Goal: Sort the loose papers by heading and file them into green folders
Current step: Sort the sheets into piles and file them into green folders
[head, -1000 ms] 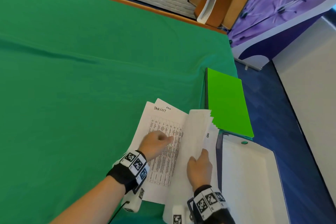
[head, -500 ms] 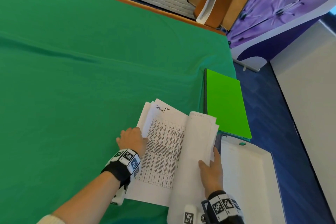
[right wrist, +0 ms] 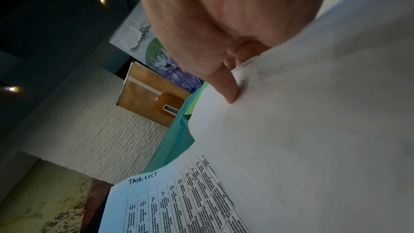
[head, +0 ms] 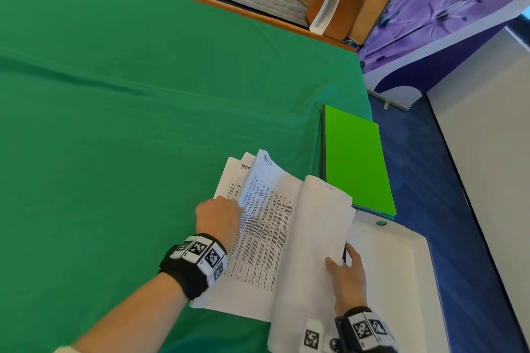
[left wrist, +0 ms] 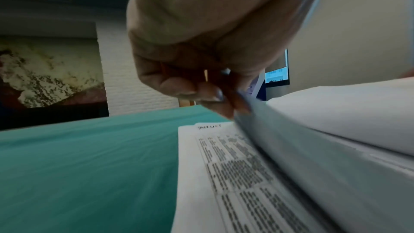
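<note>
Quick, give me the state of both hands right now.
Left hand: fingers curled, pinching the left edge of the lifted task-list sheet.
Right hand: gripping the right edge of the turned-back bundle of papers, thumb on top.

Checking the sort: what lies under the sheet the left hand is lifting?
Under the lifted sheet: another table sheet headed "Task list", with more page edges beneath. Their headings are covered.

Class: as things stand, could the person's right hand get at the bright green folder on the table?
Probably not at once. The right hand holds up the turned-back papers, which stand between it and the green folder. Once it lets go, nothing else seems to block the way.
</note>
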Demonstrator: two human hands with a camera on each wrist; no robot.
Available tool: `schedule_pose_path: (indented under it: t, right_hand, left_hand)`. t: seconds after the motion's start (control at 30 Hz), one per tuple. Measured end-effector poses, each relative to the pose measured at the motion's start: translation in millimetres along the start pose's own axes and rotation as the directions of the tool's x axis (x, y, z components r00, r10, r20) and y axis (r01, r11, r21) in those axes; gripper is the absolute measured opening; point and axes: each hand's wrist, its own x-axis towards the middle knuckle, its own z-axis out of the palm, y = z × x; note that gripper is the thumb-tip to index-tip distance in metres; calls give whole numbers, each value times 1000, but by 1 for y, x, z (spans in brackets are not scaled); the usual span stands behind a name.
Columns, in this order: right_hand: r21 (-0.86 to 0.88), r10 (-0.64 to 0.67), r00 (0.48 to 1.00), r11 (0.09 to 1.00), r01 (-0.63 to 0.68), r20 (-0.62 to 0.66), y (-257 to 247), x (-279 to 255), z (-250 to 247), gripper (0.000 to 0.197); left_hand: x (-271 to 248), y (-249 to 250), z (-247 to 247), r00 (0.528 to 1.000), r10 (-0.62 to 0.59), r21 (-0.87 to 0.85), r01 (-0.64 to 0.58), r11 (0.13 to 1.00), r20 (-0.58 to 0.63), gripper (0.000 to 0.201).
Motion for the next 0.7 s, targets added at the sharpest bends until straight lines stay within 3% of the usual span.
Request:
schedule_pose_path:
  t: [0.17, 0.3, 0.37, 0.43, 0.47, 0.53, 0.57, 0.6, 0.7]
  right_hand:
    - [8, -22, 1000, 1000, 22, 10, -3, -2, -4, 61]
    - [6, -32, 999, 999, 32, 24, -4, -5, -5, 62]
    - [4, -38, 999, 999, 38, 26, -4, -6, -5, 62]
    - [-10, -79, 996, 997, 79, 30, -3, -8, -3, 63]
    - [-25, -108, 993, 994, 109, 39, -4, -10, 1, 63]
    - [-70, -166, 984, 983, 170, 59, -4, -17, 11, 65]
    - [-94, -193, 979, 976, 199, 66, -5, -22, 17, 66]
    - [-117, -223, 973, 966, 229, 66, -5, -25, 23, 67]
    - [-161, -281, 957, 943, 290, 74, -6, -32, 36, 64]
  left_hand:
    - [-3, 11, -7, 999, 1, -105, -6, 994, -42, 47]
    - [-1, 18, 2, 998, 29, -401, -48, 915, -53, 25]
    - [-1, 23, 9, 994, 85, -511, -107, 853, -66, 62]
    - [-3, 27, 11, 977, 194, -477, -211, 853, -84, 88]
    - [-5, 29, 12, 962, 264, -445, -265, 855, -64, 85]
    - [-9, 37, 16, 939, 342, -436, -319, 842, -27, 52]
    - [-12, 42, 19, 943, 334, -455, -292, 841, 11, 36]
    - [-12, 47, 22, 946, 316, -482, -245, 841, 70, 38]
    - [-14, 61, 24, 946, 254, -507, -121, 853, 201, 63]
